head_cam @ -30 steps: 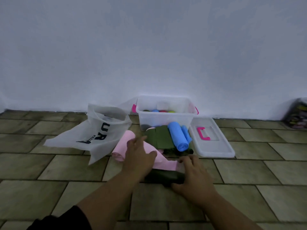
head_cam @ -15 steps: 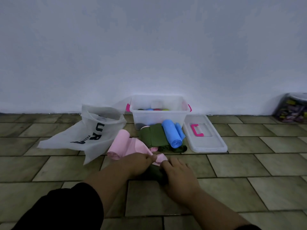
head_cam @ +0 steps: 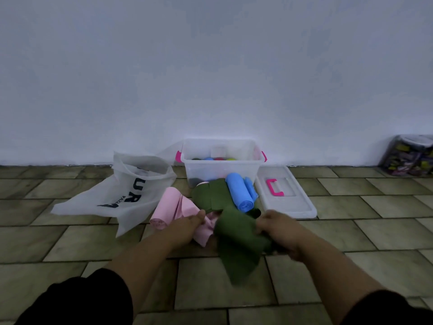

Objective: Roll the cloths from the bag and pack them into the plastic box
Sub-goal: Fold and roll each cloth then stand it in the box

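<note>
While green cloth (head_cam: 236, 240) hangs bunched in front of the box (head_cam: 221, 167), right hand (head_cam: 278, 227) gripping its edge and left hand (head_cam: 185, 228) pinching pink cloth (head_cam: 185, 207) beside it: drop pink, spread green flat on floor (head_cam: 70, 242), square edges, roll tight.

Olive tiled floor (head_cam: 351, 231) runs to white wall. At wall – clear plastic box (head_cam: 220, 170), its lid (head_cam: 288, 198) flat just right; jar (head_cam: 407, 158) far right. White bag (head_cam: 121, 193) slumped left of box. In front – part-rolled pink cloth (head_cam: 171, 205), green cloth (head_cam: 213, 193), blue roll (head_cam: 237, 193), bunched together.
</note>
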Available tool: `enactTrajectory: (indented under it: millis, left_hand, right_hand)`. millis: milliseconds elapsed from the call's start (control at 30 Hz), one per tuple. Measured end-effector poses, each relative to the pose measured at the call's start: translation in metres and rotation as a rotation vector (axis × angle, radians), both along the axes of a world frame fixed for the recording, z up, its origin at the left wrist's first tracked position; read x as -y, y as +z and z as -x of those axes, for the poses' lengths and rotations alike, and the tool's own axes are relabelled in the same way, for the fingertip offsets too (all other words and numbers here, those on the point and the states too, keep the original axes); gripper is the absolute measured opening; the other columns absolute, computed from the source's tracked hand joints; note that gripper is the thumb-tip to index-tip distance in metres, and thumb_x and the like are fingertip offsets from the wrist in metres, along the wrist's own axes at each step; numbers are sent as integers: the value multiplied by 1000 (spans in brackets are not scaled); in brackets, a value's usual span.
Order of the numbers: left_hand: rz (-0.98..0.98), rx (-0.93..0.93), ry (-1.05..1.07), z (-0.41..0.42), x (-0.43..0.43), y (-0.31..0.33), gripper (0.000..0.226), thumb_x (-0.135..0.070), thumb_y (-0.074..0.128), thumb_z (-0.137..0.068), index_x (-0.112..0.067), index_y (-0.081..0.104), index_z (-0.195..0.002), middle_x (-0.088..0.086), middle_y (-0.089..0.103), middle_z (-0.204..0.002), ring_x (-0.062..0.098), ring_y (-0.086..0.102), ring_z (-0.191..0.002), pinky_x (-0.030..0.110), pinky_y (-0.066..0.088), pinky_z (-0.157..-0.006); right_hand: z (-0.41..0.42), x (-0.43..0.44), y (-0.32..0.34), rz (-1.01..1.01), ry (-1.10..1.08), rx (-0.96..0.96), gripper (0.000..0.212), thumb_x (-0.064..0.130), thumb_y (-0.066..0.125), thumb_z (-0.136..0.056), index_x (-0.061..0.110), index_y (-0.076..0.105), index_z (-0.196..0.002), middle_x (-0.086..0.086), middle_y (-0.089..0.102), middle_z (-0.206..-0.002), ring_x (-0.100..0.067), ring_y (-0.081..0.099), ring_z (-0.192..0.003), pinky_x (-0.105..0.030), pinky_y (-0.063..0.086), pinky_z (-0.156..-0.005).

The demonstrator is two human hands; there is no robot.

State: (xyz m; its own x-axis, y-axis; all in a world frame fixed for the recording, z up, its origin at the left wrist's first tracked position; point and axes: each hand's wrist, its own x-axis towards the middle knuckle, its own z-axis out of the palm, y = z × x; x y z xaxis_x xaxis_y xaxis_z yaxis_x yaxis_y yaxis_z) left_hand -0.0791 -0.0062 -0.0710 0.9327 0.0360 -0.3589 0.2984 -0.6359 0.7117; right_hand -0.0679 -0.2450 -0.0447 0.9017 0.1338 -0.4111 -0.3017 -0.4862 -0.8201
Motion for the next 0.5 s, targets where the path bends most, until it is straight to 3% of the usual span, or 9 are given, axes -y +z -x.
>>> enactTrajectory:
  millis: [67,133,167,233,300,367,500]
  left_hand:
    - [-5,71,119,-3,-1,4,36,-44,36,-99,-20,57,-115,8,52,-131,28,48,-121,35,35,-104]
    - [98,113,211,-3,3,12,37,-38,42,-98,-11,57,-119,11,60,-125,27,60,-104,40,49,-91]
    - [266,85,220,-2,5,16,41,-43,43,-97,-10,60,-113,11,65,-117,25,64,-92,38,53,-79]
    - [748,-180,219,0,13,27,62,-61,37,-92,-8,65,-109,9,70,-102,23,65,-77,31,52,-63]
    - [1017,-291,212,-2,20,33,75,-70,29,-89,-8,62,-117,11,70,-106,26,67,-88,33,52,-67]
    - [1087,-284,195,-5,24,39,75,-70,28,-89,-12,61,-123,13,68,-115,30,67,-100,37,52,-74]
    - [1060,-181,323,-11,29,46,56,-61,39,-92,-18,60,-120,6,72,-96,22,69,-78,33,53,-66]
  right_hand:
    - [-12,9,20,-85,-90,70,23,19,64,-73,11,57,-93,-10,59,-75,-19,51,-53,-24,40,-45]
    - [-20,12,38,-116,-116,204,31,18,65,-76,15,55,-105,-8,63,-90,-22,61,-63,-26,44,-46]
    - [-22,12,45,-98,-102,294,37,18,65,-76,21,52,-111,-4,62,-96,-22,64,-70,-27,47,-48]
    - [-19,7,51,48,-24,520,47,22,65,-73,32,51,-117,9,59,-101,-17,65,-80,-25,50,-56]
    - [-10,0,44,279,105,743,56,27,66,-67,33,54,-121,11,59,-106,-14,61,-89,-25,47,-68]
    - [3,-7,26,465,255,899,59,28,62,-66,30,55,-125,5,58,-111,-17,57,-96,-29,45,-76]
    - [24,-7,-26,609,407,957,52,27,53,-66,27,59,-118,4,59,-107,-22,58,-92,-32,47,-71]
